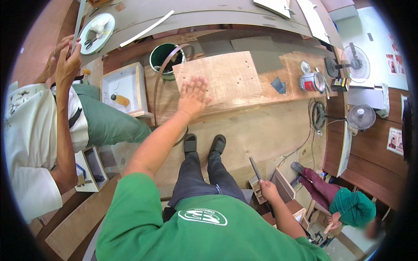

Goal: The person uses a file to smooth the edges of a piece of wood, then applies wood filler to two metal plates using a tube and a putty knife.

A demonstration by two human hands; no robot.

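Note:
My left hand (194, 96) lies flat, fingers stretched out, on the near left part of a light plywood panel (233, 74). Several small dark holes show in the panel, which rests on a wooden bench (287, 89). Low on the right, away from the bench, my right hand (268, 191) is closed around a long, narrow dark tool that looks like a file (255, 167). Its blade points up and forward, touching nothing that I can see. Left of the panel stands a green bucket (157, 56), with a curved brown strip (157, 87) arching in front of it.
At left, a co-worker (35, 126) grips a long strip beside a drawer (141, 87) holding an orange-yellow bottle (120, 100). A paint can (310, 82) and dark sandpaper pieces (278, 85) lie on the bench's right. Another person (348, 206) bends at lower right, near wooden boxes (300, 213). Cables (319, 114) hang beside the bench.

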